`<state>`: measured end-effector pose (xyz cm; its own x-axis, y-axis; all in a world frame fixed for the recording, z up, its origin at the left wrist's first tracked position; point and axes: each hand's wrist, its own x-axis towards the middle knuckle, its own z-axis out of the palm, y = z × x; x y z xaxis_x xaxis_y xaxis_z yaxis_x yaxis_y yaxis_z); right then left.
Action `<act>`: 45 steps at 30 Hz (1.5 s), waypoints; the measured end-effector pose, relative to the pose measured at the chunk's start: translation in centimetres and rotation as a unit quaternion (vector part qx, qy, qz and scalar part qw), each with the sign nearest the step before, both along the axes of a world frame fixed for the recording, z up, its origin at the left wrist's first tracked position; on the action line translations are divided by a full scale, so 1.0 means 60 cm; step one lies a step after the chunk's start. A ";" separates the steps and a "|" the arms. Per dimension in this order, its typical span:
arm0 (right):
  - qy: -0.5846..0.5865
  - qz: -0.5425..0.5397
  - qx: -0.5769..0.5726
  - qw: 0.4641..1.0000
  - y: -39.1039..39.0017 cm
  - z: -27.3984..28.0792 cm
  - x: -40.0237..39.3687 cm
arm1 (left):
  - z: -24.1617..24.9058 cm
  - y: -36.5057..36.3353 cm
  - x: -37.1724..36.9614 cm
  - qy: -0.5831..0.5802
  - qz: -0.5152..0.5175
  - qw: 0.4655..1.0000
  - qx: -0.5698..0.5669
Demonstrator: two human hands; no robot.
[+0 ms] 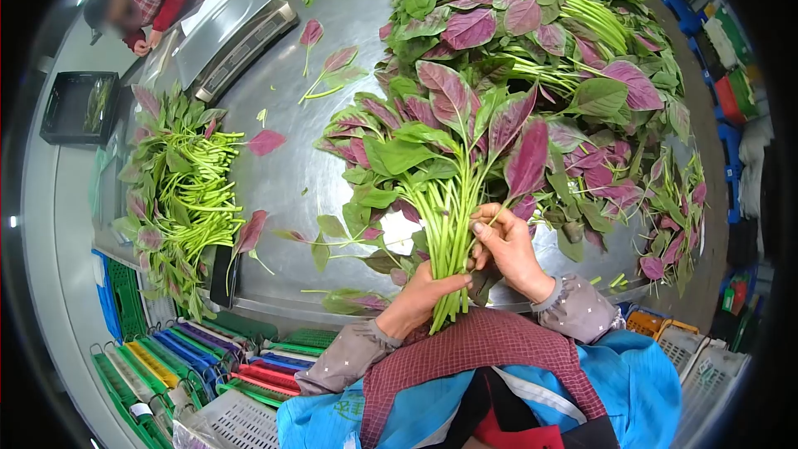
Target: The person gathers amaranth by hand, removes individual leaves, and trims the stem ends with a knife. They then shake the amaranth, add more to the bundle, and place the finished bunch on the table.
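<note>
A bunch of leafy greens with purple and green leaves (453,199) stands upright over the near edge of the metal table, its pale stems pointing down. My left hand (422,299) is wrapped round the lower stems, thumb across the front. Close to the right side of the bunch, my right hand (509,254) has thumb and fingertips pinched together at a thin stem. Behind and to the right lies a large heap of the same greens (532,33). Loose leaves and sprigs lie around the bunch on the metal table (291,166).
A row of bundled greens (187,191) lies at the left, with a scale (241,29) behind it. A black crate (81,108) and another person (158,0) are at the far left. Stacked crates (191,357) stand below the near edge; more crates line the right side.
</note>
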<state>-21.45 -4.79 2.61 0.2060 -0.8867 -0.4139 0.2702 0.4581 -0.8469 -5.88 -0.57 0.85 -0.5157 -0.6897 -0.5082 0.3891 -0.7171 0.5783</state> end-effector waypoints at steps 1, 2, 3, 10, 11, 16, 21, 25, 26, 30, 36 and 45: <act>0.020 -0.016 -0.025 0.999 0.000 -0.005 0.001 | 0.002 0.002 0.005 -0.032 0.001 0.999 0.015; 0.019 -0.018 -0.027 0.999 0.001 -0.007 -0.002 | 0.005 0.003 0.007 -0.064 0.003 0.998 0.029; 0.035 0.019 -0.055 0.998 0.003 -0.009 -0.007 | 0.009 0.003 0.007 -0.065 0.002 0.998 0.026; 0.281 0.172 -0.380 0.864 0.026 0.005 -0.002 | 0.007 0.003 0.009 -0.083 0.030 0.996 -0.034; 0.270 0.193 -0.375 0.865 0.030 0.002 -0.011 | 0.004 0.004 0.012 -0.091 0.041 0.994 -0.053; -0.065 0.051 -0.083 0.993 0.009 0.048 -0.063 | 0.009 -0.003 0.028 -0.502 0.108 0.783 -0.350; 0.152 0.073 -0.296 0.940 -0.002 0.027 0.011 | -0.072 -0.004 0.041 -0.426 0.109 0.854 -0.279; 0.326 0.114 -0.189 0.919 -0.023 -0.028 0.037 | -0.045 0.001 0.022 -0.429 0.097 0.865 -0.240; 0.147 0.092 -0.115 0.978 -0.029 -0.033 0.043 | -0.043 0.002 0.020 -0.442 0.095 0.865 -0.217; 0.057 0.058 -0.006 0.997 -0.047 -0.032 0.040 | -0.034 0.006 0.017 -0.425 0.098 0.869 -0.233; 0.088 0.098 -0.069 0.989 -0.030 -0.033 0.030 | -0.038 0.010 0.011 -0.418 0.088 0.881 -0.202; 0.360 0.066 -0.433 0.823 -0.052 0.058 0.057 | -0.047 0.015 -0.009 -0.473 0.093 0.841 -0.245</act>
<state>-18.00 -7.94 6.12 0.3026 -0.9029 0.3054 -0.4489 -0.4176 -0.7900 -6.42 0.32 -1.95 0.0987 -0.9601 -0.2616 -0.3327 -0.2796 0.9006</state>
